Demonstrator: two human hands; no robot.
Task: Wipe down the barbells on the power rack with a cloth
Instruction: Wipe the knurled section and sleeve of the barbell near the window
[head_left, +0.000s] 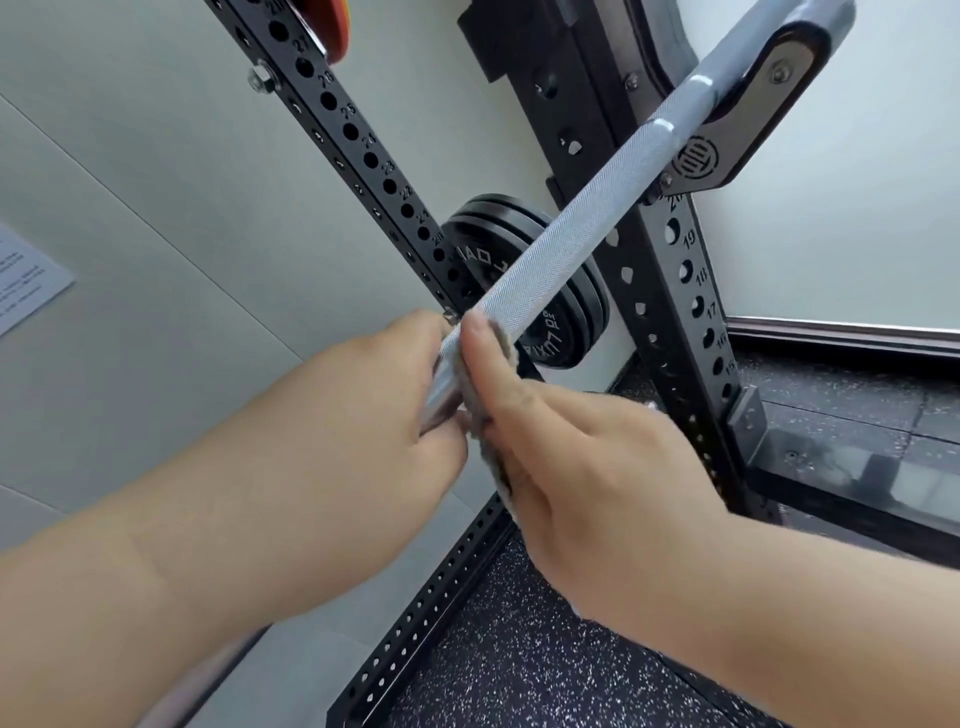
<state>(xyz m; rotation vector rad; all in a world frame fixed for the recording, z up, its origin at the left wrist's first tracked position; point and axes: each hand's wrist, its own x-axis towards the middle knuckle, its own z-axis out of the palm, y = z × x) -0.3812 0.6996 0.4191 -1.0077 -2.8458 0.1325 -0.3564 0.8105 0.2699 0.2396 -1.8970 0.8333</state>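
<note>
Where left hand grips, shiny barbell, knurled beyond, grey cloth alongside.

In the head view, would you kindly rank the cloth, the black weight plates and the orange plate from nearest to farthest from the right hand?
1. cloth: under the right hand, against the barbell.
2. black weight plates: behind the bar, just above the hand.
3. orange plate: at the top edge, high on the rear upright.

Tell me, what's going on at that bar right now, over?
Left hand grips barbell. Right hand holds cloth wrapped against it. Bar bare from cloth up to rack hook.
</note>
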